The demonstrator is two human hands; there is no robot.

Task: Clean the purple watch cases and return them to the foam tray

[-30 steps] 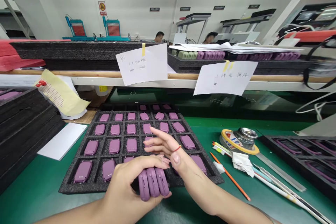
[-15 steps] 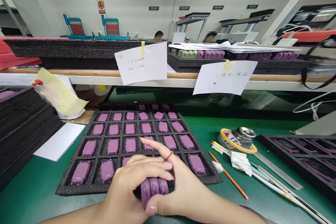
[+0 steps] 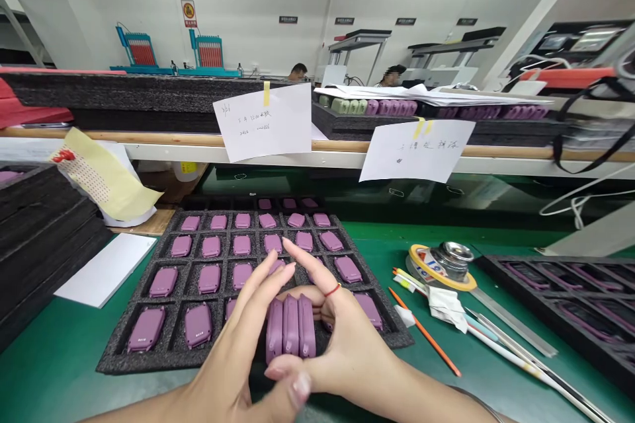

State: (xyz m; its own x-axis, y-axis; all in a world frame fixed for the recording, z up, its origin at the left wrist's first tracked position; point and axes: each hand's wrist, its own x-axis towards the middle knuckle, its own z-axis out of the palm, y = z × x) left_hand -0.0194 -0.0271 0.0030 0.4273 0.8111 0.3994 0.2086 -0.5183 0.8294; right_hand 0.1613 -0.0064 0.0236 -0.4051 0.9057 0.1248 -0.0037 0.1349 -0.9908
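Note:
Three purple watch cases (image 3: 290, 327), standing side by side as a small stack, are gripped in my right hand (image 3: 347, 337). Its thumb presses at their near ends while other fingers curl behind them. My left hand (image 3: 243, 337) is cupped along the left side of the stack, fingers stretched forward and thumb apart, in front of the right thumb; a dark gap shows between its palm and the cases. Both hands are above the near edge of a black foam tray (image 3: 171, 337), whose compartments hold more purple watch cases (image 3: 198, 324). My hands hide part of its front rows.
At right lie a tape roll (image 3: 436, 271), an orange stick (image 3: 431, 337), a steel ruler (image 3: 516, 324) and another foam tray (image 3: 489, 271). Stacked foam trays (image 3: 44, 258) and white paper (image 3: 106, 268) are at left. A shelf (image 3: 337, 153) with hanging notes crosses behind.
My left fingers have lifted off the top of the stack and straightened, and the left thumb has moved lower. More of the watch cases shows, turned more upright in my right hand.

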